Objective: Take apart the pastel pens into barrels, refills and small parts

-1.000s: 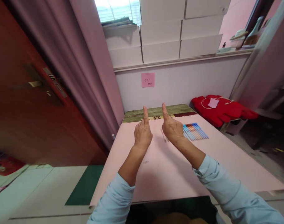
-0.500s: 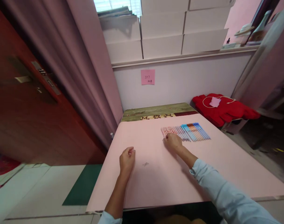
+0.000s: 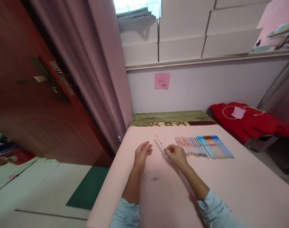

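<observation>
- Holds a pen [image 3: 160, 141] in the right hand [image 3: 177, 155], just left of the row of pens [image 3: 207, 147]; pinches it near one end between thumb and fingers, with the other end slanting off leftward;
- Has the left hand [image 3: 141, 155] half open, farther left of the row of pens; curls the fingers loosely, with nothing visible in them;
- Shows pale, blue-topped and brown-topped barrels side by side in the row of pens, flat on the pink table cover [image 3: 172, 199];
- Shows a pink note [image 3: 162, 81] on the wall, behind and left of the row of pens; red cloth [image 3: 258, 124] beyond, to its right.
</observation>
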### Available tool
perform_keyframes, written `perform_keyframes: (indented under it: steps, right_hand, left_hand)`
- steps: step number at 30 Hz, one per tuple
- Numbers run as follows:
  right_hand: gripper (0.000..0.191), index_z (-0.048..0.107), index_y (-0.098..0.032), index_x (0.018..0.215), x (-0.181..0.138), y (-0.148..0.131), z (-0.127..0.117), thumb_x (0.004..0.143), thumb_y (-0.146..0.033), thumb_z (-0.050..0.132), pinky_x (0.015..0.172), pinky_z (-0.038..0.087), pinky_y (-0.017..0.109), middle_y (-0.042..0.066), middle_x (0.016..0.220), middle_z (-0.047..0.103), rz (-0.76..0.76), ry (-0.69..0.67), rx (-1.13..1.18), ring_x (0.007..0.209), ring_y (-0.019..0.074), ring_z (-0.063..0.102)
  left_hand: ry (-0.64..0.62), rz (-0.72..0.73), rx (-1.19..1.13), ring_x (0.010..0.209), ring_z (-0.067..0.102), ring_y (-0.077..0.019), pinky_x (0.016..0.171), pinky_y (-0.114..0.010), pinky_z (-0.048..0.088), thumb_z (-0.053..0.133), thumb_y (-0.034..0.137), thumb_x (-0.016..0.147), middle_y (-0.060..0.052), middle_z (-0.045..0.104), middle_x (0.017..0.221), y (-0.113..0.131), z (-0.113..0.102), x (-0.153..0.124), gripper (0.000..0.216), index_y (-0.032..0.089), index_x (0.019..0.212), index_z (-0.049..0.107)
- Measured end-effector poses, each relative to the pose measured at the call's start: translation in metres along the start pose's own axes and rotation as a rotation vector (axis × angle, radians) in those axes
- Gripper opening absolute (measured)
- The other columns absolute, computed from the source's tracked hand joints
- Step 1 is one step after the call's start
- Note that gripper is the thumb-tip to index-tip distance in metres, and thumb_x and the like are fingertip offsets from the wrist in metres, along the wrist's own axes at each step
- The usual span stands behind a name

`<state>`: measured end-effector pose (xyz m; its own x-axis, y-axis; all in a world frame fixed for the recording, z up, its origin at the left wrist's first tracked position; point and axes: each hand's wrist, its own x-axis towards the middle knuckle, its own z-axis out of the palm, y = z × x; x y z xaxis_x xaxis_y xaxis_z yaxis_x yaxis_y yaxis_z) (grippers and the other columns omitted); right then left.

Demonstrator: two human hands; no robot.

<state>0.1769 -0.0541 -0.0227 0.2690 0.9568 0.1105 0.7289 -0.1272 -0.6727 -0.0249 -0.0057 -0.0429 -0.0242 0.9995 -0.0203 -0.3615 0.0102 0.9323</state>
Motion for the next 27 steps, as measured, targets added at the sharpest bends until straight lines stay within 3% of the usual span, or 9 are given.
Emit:
perform_keyframes:
  steps: [3,5,10,16,20,23,27]
  right_hand:
    - [0.023,0.060,-0.019,0.076,-0.007,-0.009,0.031,0.078,-0.041,0.057,0.054,0.045,0.026,0.005,0.068,0.070,0.025,-0.208,0.638,0.055,0.0166,0.064]
    - [0.026,0.056,-0.019,0.077,-0.004,-0.017,0.048,0.075,-0.044,0.061,0.048,0.041,0.023,0.003,0.066,0.068,0.078,-0.306,0.940,0.048,0.0127,0.058]
    - [0.031,0.056,-0.018,0.076,0.024,-0.031,0.064,0.068,-0.043,0.070,0.045,0.035,0.020,-0.002,0.062,0.059,0.165,-0.408,1.214,0.044,0.0064,0.046]
    - [0.035,0.060,-0.016,0.087,0.040,-0.025,0.074,0.077,-0.049,0.064,0.040,0.019,0.019,-0.008,0.055,0.043,0.231,-0.593,1.243,0.041,0.0047,0.031]
    - [0.044,0.061,-0.016,0.083,0.043,-0.023,0.079,0.081,-0.060,0.058,0.038,0.014,0.021,-0.010,0.050,0.034,0.177,-0.598,1.121,0.039,0.0050,0.022]
    - [0.045,0.063,-0.016,0.081,0.045,-0.023,0.081,0.082,-0.060,0.055,0.039,0.022,0.021,-0.007,0.049,0.041,0.117,-0.539,1.009,0.039,0.0069,0.030]
    - [0.035,0.065,-0.018,0.079,0.049,-0.022,0.082,0.080,-0.053,0.062,0.050,0.036,0.022,-0.003,0.058,0.055,-0.064,-0.366,0.827,0.050,0.0103,0.046]
  left_hand:
    - [-0.139,-0.134,-0.088,0.084,0.068,-0.0180,0.076,-0.031,0.052,0.074,0.039,0.075,-0.017,0.071,0.105,-0.002,0.003,-0.006,0.045,0.012,0.110,0.066]
    - [-0.215,-0.194,-0.115,0.091,0.068,-0.0207,0.081,-0.032,0.052,0.073,0.037,0.077,-0.019,0.070,0.106,0.001,0.007,-0.002,0.043,0.011,0.110,0.067]
    - [-0.216,-0.191,-0.154,0.085,0.067,-0.0187,0.083,-0.032,0.051,0.074,0.030,0.077,-0.017,0.072,0.099,0.005,0.013,0.028,0.035,0.009,0.105,0.069]
    - [-0.180,-0.160,-0.227,0.099,0.066,-0.0221,0.088,-0.034,0.050,0.072,0.032,0.080,-0.018,0.070,0.109,-0.010,0.008,0.045,0.038,0.010,0.111,0.068]
    - [-0.110,-0.174,-0.234,0.088,0.068,-0.0201,0.077,-0.031,0.052,0.075,0.034,0.076,-0.015,0.072,0.096,-0.014,0.007,0.048,0.036,0.010,0.102,0.069]
    - [0.000,-0.179,-0.254,0.077,0.067,-0.0160,0.070,-0.026,0.051,0.079,0.032,0.071,-0.009,0.071,0.083,-0.015,0.010,0.051,0.030,0.011,0.088,0.068]
    - [0.078,-0.142,-0.271,0.076,0.067,-0.0133,0.077,-0.024,0.051,0.083,0.025,0.064,-0.001,0.067,0.074,-0.016,0.013,0.055,0.025,0.012,0.074,0.065]
